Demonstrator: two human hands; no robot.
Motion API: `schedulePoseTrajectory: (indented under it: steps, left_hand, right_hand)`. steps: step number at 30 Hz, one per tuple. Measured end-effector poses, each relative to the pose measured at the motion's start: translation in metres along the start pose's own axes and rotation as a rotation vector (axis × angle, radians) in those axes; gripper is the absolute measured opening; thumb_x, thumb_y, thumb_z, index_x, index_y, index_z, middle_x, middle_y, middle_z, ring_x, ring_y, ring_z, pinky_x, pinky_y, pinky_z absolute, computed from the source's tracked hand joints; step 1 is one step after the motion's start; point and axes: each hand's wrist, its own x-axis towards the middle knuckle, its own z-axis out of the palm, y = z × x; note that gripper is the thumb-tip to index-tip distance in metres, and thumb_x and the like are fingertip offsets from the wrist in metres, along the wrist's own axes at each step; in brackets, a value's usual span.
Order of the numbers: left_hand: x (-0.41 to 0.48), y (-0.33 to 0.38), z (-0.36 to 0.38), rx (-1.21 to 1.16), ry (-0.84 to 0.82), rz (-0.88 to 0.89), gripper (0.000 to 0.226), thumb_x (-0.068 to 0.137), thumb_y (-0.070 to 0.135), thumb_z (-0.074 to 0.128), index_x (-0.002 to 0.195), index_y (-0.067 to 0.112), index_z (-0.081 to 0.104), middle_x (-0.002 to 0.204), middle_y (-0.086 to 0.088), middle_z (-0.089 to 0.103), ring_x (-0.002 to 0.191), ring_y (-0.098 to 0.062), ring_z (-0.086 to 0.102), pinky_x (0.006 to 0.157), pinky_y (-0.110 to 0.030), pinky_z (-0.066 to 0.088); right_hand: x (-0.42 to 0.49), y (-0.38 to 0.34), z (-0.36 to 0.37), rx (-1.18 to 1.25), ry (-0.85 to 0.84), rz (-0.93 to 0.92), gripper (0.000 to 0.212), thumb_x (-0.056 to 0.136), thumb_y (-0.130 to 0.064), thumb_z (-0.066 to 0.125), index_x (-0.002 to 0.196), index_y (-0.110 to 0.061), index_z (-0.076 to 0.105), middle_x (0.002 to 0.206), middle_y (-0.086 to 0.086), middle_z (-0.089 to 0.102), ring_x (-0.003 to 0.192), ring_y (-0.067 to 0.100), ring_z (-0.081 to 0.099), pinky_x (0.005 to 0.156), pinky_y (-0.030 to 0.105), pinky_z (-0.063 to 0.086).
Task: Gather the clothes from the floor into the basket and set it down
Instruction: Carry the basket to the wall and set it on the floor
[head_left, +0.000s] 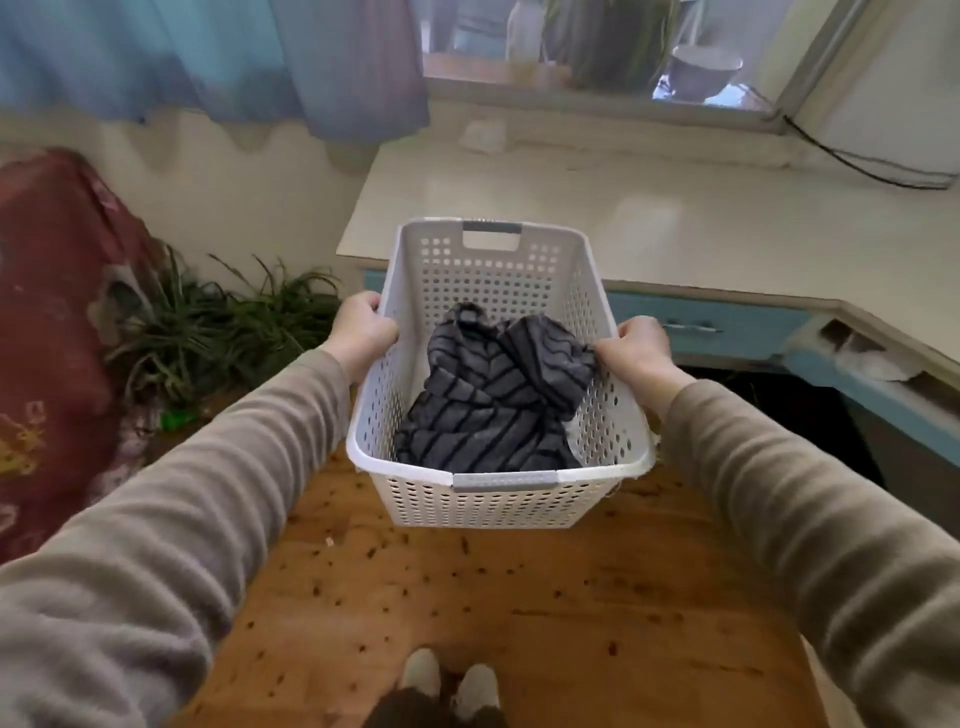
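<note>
White perforated plastic basket (498, 499), rectangular, grey handle strips at the near and far short ends; held in the air above the wood floor (519, 613), its far end over the edge of the pale counter (649, 228)

Contents: one dark grey striped garment (493, 400), crumpled, lying on the bottom toward the near end and right side. No other clothes visible on the floor in view

Grip: left hand (363, 332) clenched over the left long rim, right hand (639, 348) clenched over the right long rim, thumb edge touching the garment. Both hands sit about midway along the sides, equally near; neither uses the end handles

Orientation: long axis runs straight away from the person, basket roughly level, tipped slightly toward the camera

Key relation: counter lies directly ahead of the far end, floor directly below. Judged stage: gathering appears done, setting down remains; where it goes cannot be told

Surroundings: plant (218, 332) on the left, blue drawer fronts (717, 327) under the counter, window (597, 47) beyond, feet (452, 680) at the bottom edge
</note>
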Motion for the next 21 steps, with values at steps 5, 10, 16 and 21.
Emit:
schedulePoseTrajectory:
  steps: [5, 10, 16, 21]
  left_hand:
    - [0.015, -0.034, 0.015, 0.063, -0.027, -0.041, 0.023, 0.086, -0.002, 0.045, 0.108, 0.001, 0.053, 0.099, -0.015, 0.054, 0.091, -0.027, 0.053, 0.070, -0.030, 0.039]
    - [0.030, -0.069, 0.027, 0.090, -0.061, -0.119, 0.036, 0.088, 0.001, 0.045, 0.124, 0.003, 0.047, 0.125, -0.020, 0.054, 0.113, -0.034, 0.053, 0.092, -0.038, 0.044]
    - [0.047, -0.099, 0.040, 0.042, -0.106, -0.182, 0.041, 0.089, -0.003, 0.045, 0.129, 0.008, 0.045, 0.129, -0.018, 0.053, 0.113, -0.033, 0.052, 0.082, -0.036, 0.044]
    - [0.057, -0.125, 0.054, 0.037, -0.119, -0.206, 0.039, 0.089, -0.006, 0.042, 0.125, 0.008, 0.047, 0.124, -0.017, 0.055, 0.095, -0.024, 0.050, 0.078, -0.030, 0.040]
  right_hand:
    - [0.009, 0.019, 0.038, -0.005, -0.036, 0.047, 0.023, 0.078, -0.011, 0.059, 0.091, 0.006, 0.068, 0.097, 0.026, 0.068, 0.093, 0.040, 0.064, 0.086, 0.048, 0.052]
    - [0.012, 0.036, 0.072, 0.015, -0.083, 0.105, 0.027, 0.082, -0.014, 0.057, 0.102, 0.003, 0.065, 0.105, 0.024, 0.067, 0.098, 0.040, 0.062, 0.089, 0.049, 0.051]
    - [0.019, 0.056, 0.109, 0.059, -0.108, 0.197, 0.026, 0.087, -0.015, 0.053, 0.108, -0.002, 0.058, 0.111, 0.021, 0.063, 0.100, 0.038, 0.061, 0.088, 0.052, 0.051]
    - [0.023, 0.070, 0.138, 0.063, -0.104, 0.256, 0.022, 0.090, -0.016, 0.052, 0.108, -0.004, 0.055, 0.112, 0.019, 0.061, 0.102, 0.035, 0.060, 0.087, 0.051, 0.052]
